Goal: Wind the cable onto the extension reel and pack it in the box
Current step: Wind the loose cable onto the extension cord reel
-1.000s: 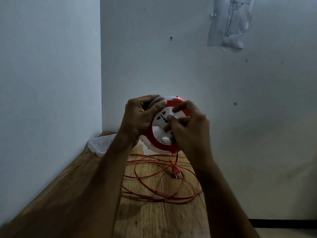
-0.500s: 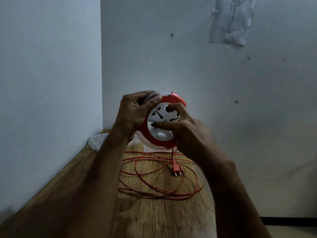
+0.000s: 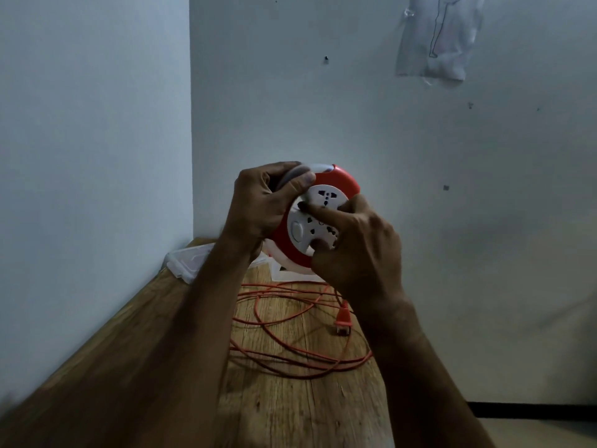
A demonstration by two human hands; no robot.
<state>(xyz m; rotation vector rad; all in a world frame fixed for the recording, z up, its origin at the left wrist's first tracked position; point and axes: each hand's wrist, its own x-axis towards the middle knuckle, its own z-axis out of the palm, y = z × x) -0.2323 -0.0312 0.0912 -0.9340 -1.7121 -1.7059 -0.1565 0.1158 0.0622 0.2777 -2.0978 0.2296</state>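
Note:
I hold a round red extension reel (image 3: 347, 184) with a white socket face above the table. My left hand (image 3: 261, 205) grips its upper left rim, thumb over the front edge. My right hand (image 3: 358, 247) grips the white face (image 3: 303, 232) from the lower right, with a finger and the thumb pressed on it. Loose orange cable (image 3: 290, 324) lies in loops on the wooden table (image 3: 290, 409) below, and its orange plug (image 3: 343, 321) lies on the wood near my right wrist.
A clear plastic box (image 3: 185, 263) sits in the table's far left corner against the walls. A white piece (image 3: 284, 274) shows under the reel. Walls close in at left and behind. A sheet of paper (image 3: 436, 37) hangs on the back wall.
The white socket face has turned within the red rim; the switch moved from the bottom to the left. My right-hand fingers shifted round it. The reel sits slightly lower in view.

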